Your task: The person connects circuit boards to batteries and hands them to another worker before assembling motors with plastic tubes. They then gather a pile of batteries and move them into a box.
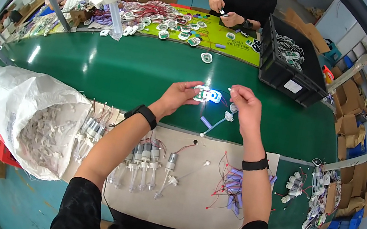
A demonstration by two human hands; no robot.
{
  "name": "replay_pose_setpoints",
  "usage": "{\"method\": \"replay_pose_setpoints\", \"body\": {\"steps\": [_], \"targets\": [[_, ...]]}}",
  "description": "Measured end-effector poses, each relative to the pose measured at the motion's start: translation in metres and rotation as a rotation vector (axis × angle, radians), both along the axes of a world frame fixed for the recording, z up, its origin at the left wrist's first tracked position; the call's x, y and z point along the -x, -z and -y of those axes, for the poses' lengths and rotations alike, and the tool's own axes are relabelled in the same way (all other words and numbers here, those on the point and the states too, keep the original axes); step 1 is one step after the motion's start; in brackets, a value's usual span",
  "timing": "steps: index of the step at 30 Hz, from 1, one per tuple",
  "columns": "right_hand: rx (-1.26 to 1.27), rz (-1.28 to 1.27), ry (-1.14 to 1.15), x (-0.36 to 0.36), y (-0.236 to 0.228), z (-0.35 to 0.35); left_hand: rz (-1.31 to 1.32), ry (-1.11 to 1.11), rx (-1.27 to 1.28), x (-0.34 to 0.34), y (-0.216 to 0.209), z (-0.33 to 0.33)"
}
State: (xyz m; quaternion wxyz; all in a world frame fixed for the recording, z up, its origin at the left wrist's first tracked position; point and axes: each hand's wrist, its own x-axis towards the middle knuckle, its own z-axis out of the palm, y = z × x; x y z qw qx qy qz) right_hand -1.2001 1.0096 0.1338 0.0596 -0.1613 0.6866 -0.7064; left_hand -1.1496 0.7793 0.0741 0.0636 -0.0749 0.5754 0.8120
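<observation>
Over the green belt, my left hand [180, 96] grips the edge of a white plastic housing with a green circuit board [200, 93]. A bright blue-white light [215, 96] glows at its right end. My right hand [245, 107] is pinched around a small white piece [230, 89], perhaps a connector, to the right of the light. Thin wires show between the two hands. Below my right fingers is a small motor pump [229, 116] with a pale tube running down to the left. A purple battery cell [205, 122] lies beside that tube.
Several motor pumps [146, 153] and wired purple batteries [233, 187] lie on the cardboard sheet [176, 211]. A white sack [14, 99] of clear parts is at left. Across the belt [128, 63], a co-worker [242, 2] handles parts beside a black crate [294, 72].
</observation>
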Motion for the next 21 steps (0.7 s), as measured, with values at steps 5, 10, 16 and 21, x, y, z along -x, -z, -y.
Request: {"method": "replay_pose_setpoints", "body": {"steps": [5,10,16,21], "targets": [[-0.123,-0.045,-0.019,-0.011,0.011,0.015,-0.080,-0.007,0.105,0.002,-0.004,-0.007],[-0.181,-0.085,-0.011,-0.019,0.025,0.033,-0.096,-0.023,0.115,-0.004,-0.003,-0.003],[-0.285,-0.149,0.042,-0.027,0.031,0.044,-0.093,-0.053,0.074,-0.008,-0.008,-0.006],[-0.343,-0.258,0.096,-0.026,0.044,0.052,-0.098,-0.058,0.022,-0.014,-0.014,-0.013]]}}
